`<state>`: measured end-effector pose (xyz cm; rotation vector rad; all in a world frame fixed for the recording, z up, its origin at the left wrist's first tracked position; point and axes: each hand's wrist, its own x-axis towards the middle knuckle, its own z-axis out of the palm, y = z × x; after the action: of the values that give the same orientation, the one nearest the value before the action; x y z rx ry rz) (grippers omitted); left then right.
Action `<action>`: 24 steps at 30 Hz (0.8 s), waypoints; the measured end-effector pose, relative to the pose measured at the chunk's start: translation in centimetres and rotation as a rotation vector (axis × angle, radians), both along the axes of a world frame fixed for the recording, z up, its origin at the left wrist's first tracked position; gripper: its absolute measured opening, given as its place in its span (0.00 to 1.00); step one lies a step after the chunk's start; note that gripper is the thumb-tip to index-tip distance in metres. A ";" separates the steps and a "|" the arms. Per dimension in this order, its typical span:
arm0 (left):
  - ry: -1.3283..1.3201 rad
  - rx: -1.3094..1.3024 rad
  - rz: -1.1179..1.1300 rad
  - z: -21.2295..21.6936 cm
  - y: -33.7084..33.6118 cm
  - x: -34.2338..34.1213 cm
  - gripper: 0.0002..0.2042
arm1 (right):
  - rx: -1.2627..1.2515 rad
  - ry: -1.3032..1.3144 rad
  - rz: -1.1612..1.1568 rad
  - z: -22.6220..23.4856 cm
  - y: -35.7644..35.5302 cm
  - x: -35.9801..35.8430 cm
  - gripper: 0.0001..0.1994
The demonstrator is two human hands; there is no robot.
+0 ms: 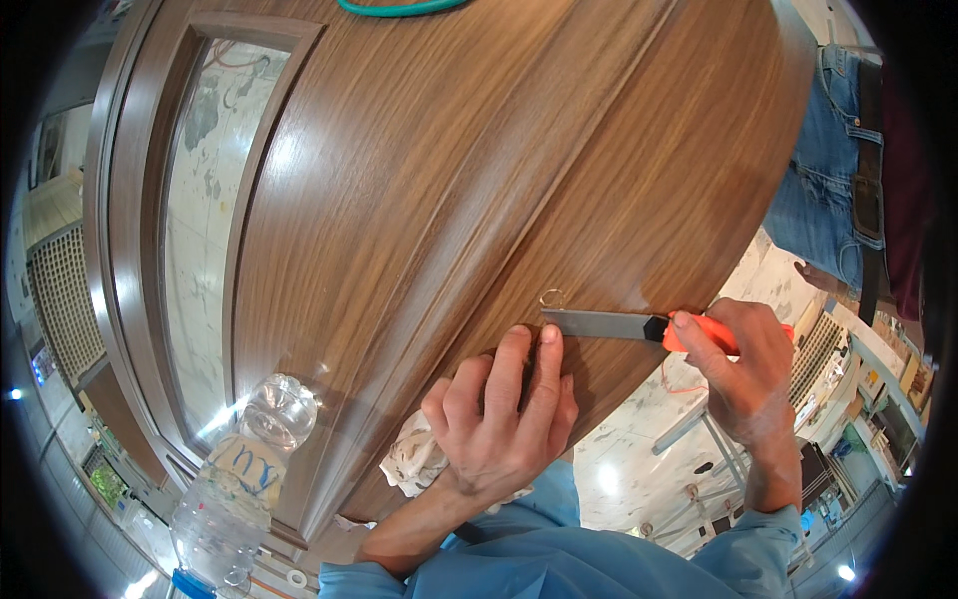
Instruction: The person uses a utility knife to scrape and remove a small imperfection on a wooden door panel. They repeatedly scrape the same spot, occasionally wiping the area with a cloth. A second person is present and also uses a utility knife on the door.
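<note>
1. A clear plastic bottle [239, 479] is being stood on the door [479, 170] well left of the scraper [639, 327]; it is judged that a jolt to the panel could be tipping it over.
2. A stained rag [414, 459] is being pinned under the left hand [504, 419], left of the scraper; most of the rag is being hidden by the palm.
3. The left hand is being pressed flat on the door, fingers spread and closed on nothing, two fingertips [549, 334] touching the tip of the scraper's blade. A slip of the blade could be cutting them, it is judged.
4. A small pale curl [551, 298] is being seen just above the blade tip; whether it is a shaving or a ring cannot be told.
5. The scraper is being held flat against the door near its edge, the orange handle being gripped in the closed right hand [743, 364]. Too steep an angle could be gouging the wood finish.
6. The handle is being mostly covered by the fingers, so its shape is being left unclear.
7. Right of the scraper, another person's jeans [828, 170] are being cut off by the frame.
</note>
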<state>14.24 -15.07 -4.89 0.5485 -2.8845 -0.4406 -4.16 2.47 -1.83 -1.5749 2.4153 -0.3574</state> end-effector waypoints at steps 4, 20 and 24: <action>-0.024 -0.019 -0.005 0.0 0.0 0.0 0.22 | 0.048 0.021 0.050 0.5 -0.6 -0.6 0.29; -0.021 0.005 -0.031 -0.2 -0.2 -0.2 0.23 | 0.052 0.003 0.094 1.2 -2.9 -2.5 0.26; -0.032 0.013 -0.033 -0.2 -0.3 -0.2 0.23 | 0.059 0.006 0.101 1.3 -3.0 -2.5 0.26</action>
<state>14.07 -15.36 -5.12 0.5150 -2.9270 -0.4593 -6.62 -0.52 -0.57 -1.6667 2.3181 -0.2609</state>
